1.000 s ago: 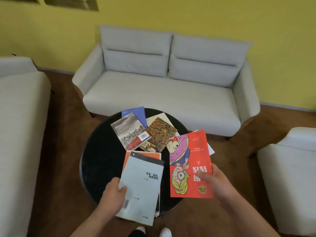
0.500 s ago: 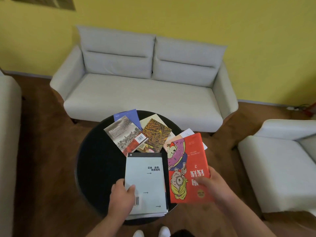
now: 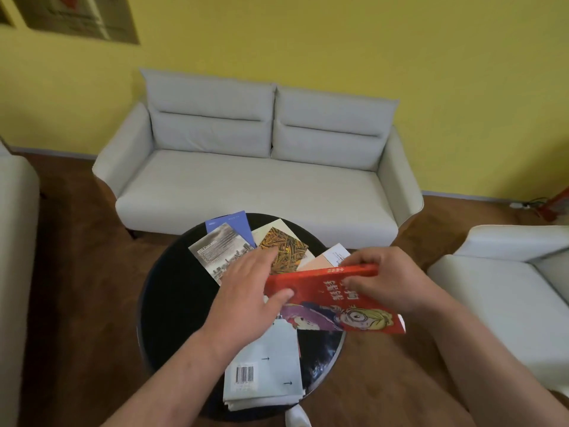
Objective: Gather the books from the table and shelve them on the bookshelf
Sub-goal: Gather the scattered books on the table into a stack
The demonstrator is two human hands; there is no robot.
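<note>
Several books lie on a round black table. My right hand grips a red cartoon-cover book by its far edge, holding it turned sideways above the table. My left hand reaches forward with straight fingers, its thumb touching the red book's left end. Under my left wrist lies a pale blue-grey book on top of a small stack. Farther back lie a grey city-photo book, a blue book, a brown patterned book and a pink and white book. No bookshelf is in view.
A grey two-seat sofa stands behind the table against the yellow wall. A pale armchair is at the right and another seat at the left. Brown floor surrounds the table. My white shoe shows at the bottom.
My right hand lifted the red book off the table and turned it sideways. My left hand left the pale blue-grey book and moved forward to the red book's end.
</note>
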